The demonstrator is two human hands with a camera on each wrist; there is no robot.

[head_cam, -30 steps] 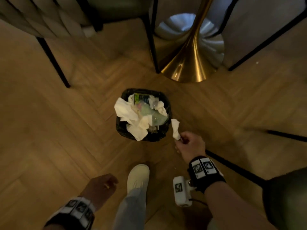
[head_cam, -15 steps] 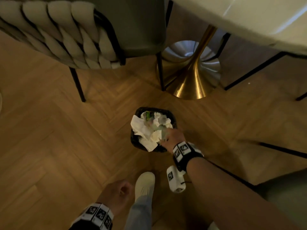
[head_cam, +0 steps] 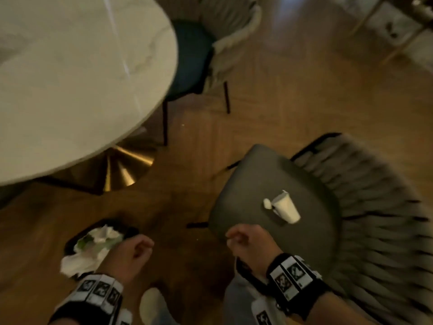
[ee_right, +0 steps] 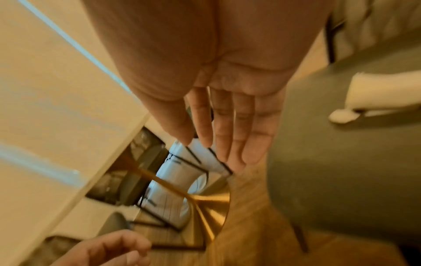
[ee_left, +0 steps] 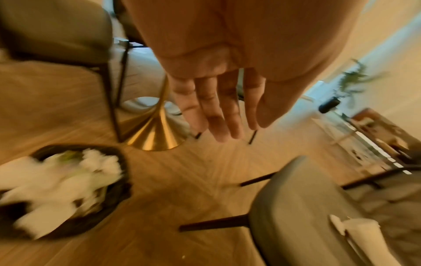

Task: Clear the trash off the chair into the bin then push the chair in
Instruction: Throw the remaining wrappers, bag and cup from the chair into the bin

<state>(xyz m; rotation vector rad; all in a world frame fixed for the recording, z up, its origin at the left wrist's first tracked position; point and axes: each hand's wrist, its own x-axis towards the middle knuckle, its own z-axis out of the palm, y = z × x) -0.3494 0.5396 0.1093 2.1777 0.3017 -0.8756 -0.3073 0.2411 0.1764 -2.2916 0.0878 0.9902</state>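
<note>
The grey-seated chair (head_cam: 276,174) with a woven back stands at the right, pulled out from the table. A white paper cup (head_cam: 284,207) lies on its side on the seat, a small white wad (head_cam: 266,204) at its mouth. The black bin (head_cam: 70,242) on the floor at lower left is heaped with white tissue. My right hand (head_cam: 236,238) hovers at the seat's near edge, short of the cup (ee_right: 385,91), holding nothing, fingers (ee_right: 227,129) relaxed. My left hand (head_cam: 143,248) hangs beside the bin (ee_left: 109,203), also holding nothing, fingers (ee_left: 218,111) loose.
A round white marble table (head_cam: 82,78) on a gold pedestal base (head_cam: 121,167) fills the upper left. A second chair with a dark seat (head_cam: 192,57) is tucked under its far side. Herringbone wood floor (head_cam: 293,95) lies between the chairs.
My right hand put the tissue in the bin, let go and drew back toward the chair. My view swung right from the bin to the chair seat.
</note>
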